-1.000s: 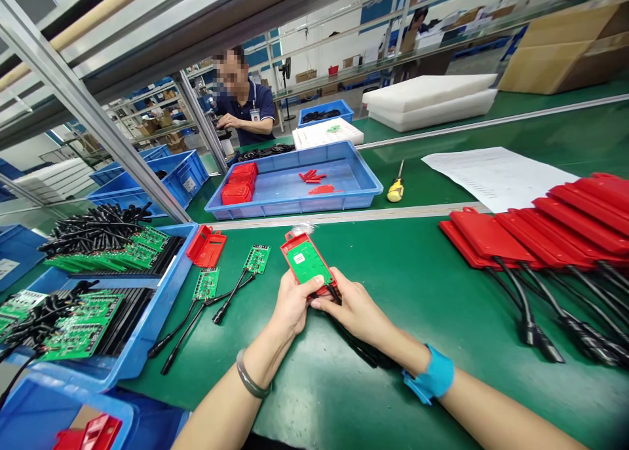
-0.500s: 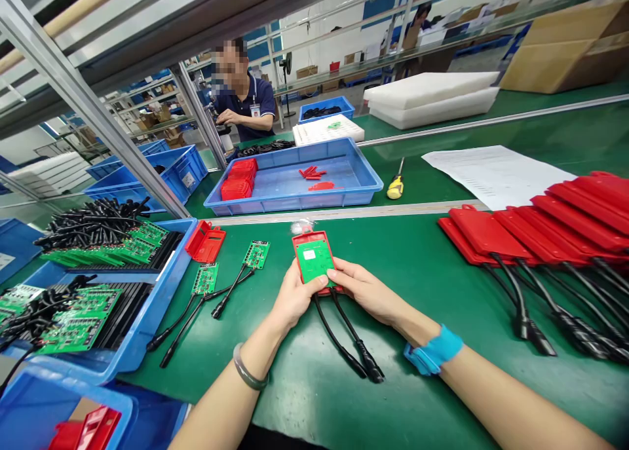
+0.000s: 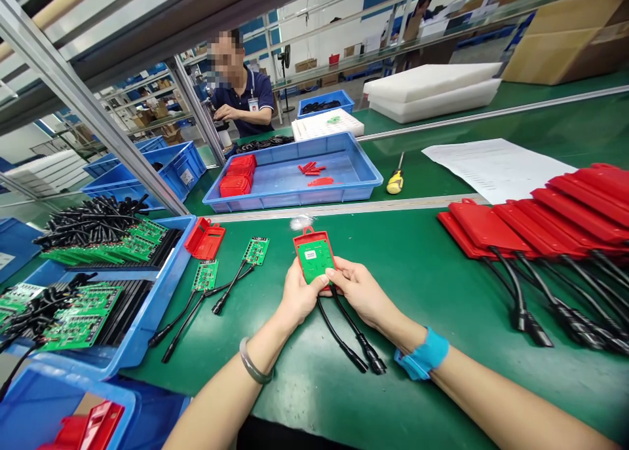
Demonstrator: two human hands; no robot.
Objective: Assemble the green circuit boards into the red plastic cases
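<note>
Both hands hold one red plastic case (image 3: 301, 245) with a green circuit board (image 3: 314, 259) seated in it, low over the green bench. My left hand (image 3: 297, 297) grips its lower left edge. My right hand (image 3: 358, 293) grips its lower right edge, thumb on the board. Two black cables (image 3: 352, 335) trail from the case toward me and lie on the mat. Two loose green boards with cables (image 3: 207, 276) and an empty red case half (image 3: 205, 238) lie to the left.
Blue bins of green boards and black cables (image 3: 93, 286) fill the left. A blue tray with red parts (image 3: 289, 175) sits behind, a yellow screwdriver (image 3: 394, 181) and paper (image 3: 496, 165) beside it. Closed red cases with cables (image 3: 535, 227) lie on the right. Another person works at the back.
The case has been turned from tilted to nearly straight and set lower. The cables, earlier bunched under my hands, now lie stretched out toward me.
</note>
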